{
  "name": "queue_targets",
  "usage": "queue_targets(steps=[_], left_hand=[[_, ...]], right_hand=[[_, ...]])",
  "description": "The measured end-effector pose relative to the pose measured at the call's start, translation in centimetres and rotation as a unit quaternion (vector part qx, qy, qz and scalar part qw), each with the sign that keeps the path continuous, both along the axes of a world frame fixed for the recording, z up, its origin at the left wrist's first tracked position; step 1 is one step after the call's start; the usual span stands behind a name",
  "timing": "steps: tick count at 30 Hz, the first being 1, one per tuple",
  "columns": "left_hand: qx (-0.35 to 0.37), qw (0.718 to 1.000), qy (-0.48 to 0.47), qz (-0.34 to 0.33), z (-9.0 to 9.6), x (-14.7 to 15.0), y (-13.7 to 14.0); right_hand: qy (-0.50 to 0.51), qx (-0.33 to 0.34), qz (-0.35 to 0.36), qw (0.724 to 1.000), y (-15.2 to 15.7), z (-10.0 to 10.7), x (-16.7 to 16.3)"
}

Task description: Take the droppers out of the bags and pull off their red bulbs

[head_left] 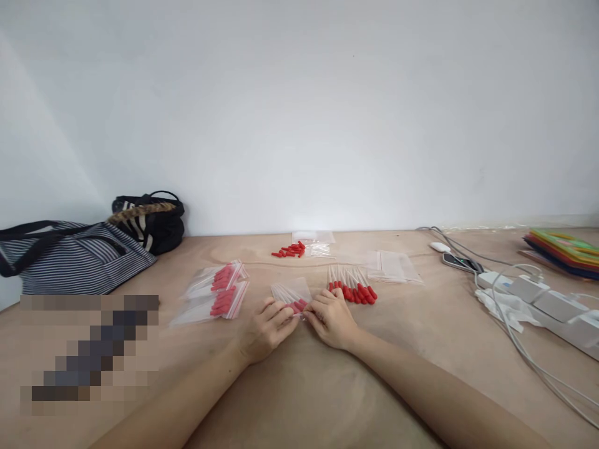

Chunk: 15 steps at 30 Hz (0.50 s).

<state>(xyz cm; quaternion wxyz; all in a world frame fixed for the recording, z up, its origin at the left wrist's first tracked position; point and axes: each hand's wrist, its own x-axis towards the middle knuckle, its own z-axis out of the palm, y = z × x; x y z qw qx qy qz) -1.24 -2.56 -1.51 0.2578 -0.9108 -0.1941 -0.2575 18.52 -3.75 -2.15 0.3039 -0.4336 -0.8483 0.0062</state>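
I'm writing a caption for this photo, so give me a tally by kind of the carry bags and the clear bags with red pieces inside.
Carry bags: 2, striped bag and black bag
Clear bags lying at the left: 2 visible
Clear bag at the hands: 1
Total: 5 visible

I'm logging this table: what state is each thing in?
Middle bag: loaded, closure unclear
Left hand: pinching bag's edge
Right hand: pinching bag's edge
Left bags: loaded, lying down
Red pieces: loose, bunched
Red-tipped sticks: unbagged, fanned
Right bags: lying flat
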Motion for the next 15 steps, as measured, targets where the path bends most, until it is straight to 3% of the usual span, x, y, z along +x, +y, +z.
queue_targets(steps=[8,15], left_hand=[[0.002,0.999,-0.028,0.019,-0.1,0.1,0.1],[0.024,0.997,-0.063,-0.03,0.6,0.8,-0.1]], right_hand=[[-0.002,-0.003,0.005,1.0,0.0,0.0,0.1],[-0.017,-0.01,0.008,1.0,0.3,0.0,-0.7]])
